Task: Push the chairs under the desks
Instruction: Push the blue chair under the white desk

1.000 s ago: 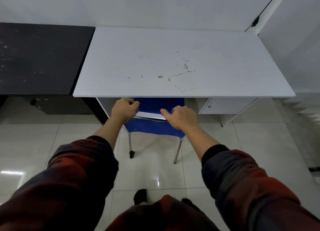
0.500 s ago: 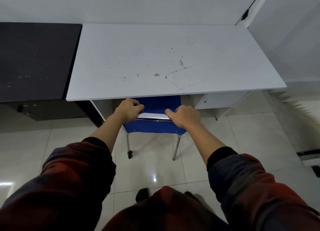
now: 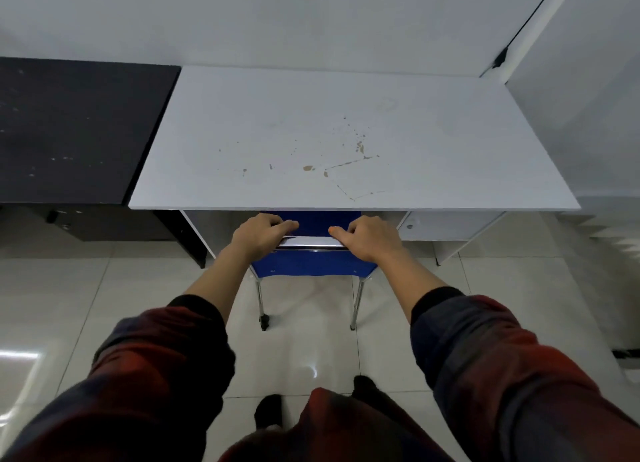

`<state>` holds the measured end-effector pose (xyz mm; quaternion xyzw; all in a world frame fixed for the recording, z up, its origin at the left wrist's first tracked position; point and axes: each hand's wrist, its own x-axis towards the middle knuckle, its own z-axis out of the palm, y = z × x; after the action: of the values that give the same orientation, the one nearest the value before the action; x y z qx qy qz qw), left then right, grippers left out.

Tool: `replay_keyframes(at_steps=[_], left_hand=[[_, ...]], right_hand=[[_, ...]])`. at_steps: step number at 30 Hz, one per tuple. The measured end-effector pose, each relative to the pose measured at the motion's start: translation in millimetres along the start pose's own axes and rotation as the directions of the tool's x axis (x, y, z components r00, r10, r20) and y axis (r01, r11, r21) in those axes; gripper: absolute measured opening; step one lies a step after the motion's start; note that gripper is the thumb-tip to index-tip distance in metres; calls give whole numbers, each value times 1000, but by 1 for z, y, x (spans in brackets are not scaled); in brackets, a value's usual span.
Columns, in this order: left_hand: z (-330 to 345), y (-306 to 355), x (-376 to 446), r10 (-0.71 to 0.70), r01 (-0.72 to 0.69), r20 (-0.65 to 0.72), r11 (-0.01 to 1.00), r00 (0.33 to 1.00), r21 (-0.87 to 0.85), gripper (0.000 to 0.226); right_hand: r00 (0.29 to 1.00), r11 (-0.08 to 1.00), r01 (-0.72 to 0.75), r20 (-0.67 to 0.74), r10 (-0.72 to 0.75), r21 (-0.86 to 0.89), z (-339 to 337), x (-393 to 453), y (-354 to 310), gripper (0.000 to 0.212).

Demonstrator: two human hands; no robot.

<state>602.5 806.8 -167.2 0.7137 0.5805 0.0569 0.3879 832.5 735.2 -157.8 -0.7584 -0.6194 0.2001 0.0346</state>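
Observation:
A blue chair [image 3: 311,266] with chrome legs stands in front of the white desk [image 3: 311,143], its seat hidden under the desktop. Only the backrest, its chrome top rail and two rear legs show. My left hand [image 3: 258,234] grips the left end of the top rail. My right hand [image 3: 369,238] grips the right end. Both hands lie just below the desk's front edge.
A black desk [image 3: 69,129] adjoins the white one on the left. The white desk has a drawer unit [image 3: 446,224] on its right side. A white wall with a black cable [image 3: 519,32] closes the right. Glossy tiled floor [image 3: 311,357] lies behind the chair.
The chair has slid further under the white desk, with both hands still on its top rail and now close to the desk's front edge.

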Motion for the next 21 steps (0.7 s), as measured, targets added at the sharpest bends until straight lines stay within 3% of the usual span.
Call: replay_keyframes(at_steps=[6, 10, 14, 21], left_hand=[[13, 29, -12, 0, -4, 29, 988, 1000, 152, 64], [32, 32, -16, 17, -15, -6, 964, 1000, 264, 57], [31, 27, -9, 9, -1, -35, 977, 999, 215, 44], [12, 18, 2, 39, -34, -32, 986, 999, 161, 42]], right_hand=[[999, 998, 34, 22, -35, 47, -12, 2, 19, 64], [1000, 999, 19, 5, -19, 45, -9, -5, 35, 64], [995, 999, -34, -91, 35, 15, -4, -4, 31, 64], [995, 998, -62, -73, 63, 15, -2, 8, 17, 63]])
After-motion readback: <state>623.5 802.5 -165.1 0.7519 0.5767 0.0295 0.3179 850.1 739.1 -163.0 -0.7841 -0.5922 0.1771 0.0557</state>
